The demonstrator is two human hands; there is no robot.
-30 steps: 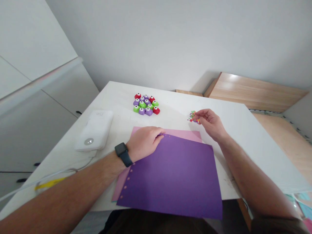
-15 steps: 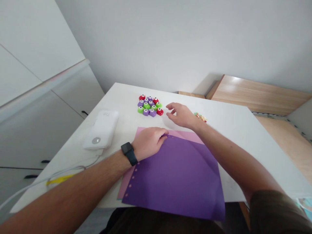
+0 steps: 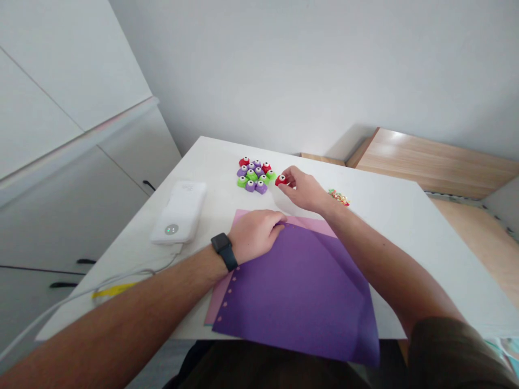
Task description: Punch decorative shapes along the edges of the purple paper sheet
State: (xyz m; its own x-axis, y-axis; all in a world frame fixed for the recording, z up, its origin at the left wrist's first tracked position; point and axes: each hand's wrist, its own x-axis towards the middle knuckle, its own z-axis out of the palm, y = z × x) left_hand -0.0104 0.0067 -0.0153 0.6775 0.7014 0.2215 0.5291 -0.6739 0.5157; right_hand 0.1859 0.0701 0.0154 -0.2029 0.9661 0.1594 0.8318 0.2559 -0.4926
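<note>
Between the thumb and fingers of my right hand (image 3: 302, 188) is a red craft punch (image 3: 280, 180) with a white button, held just right of the group. That group of craft punches (image 3: 250, 174), in purple, green and red, stands close together on the white table. My left hand (image 3: 257, 233), a dark watch on its wrist, pinches the top edge of a purple paper sheet (image 3: 300, 292). Small shaped holes run along the sheet's left edge and part of its top edge. Beneath it lies pink paper (image 3: 312, 222), showing at the top and left.
A white power bank (image 3: 180, 213) with a cable lies on the left of the table (image 3: 405, 237). Small colourful bits (image 3: 339, 196) are heaped behind my right wrist. A yellow item (image 3: 115, 290) sits beside my left forearm. Wooden furniture (image 3: 430, 156) stands at the right.
My right hand has closed on the red craft punch from the group's right corner and lifted it slightly away. My left hand stays on the paper. The view has shifted a little.
</note>
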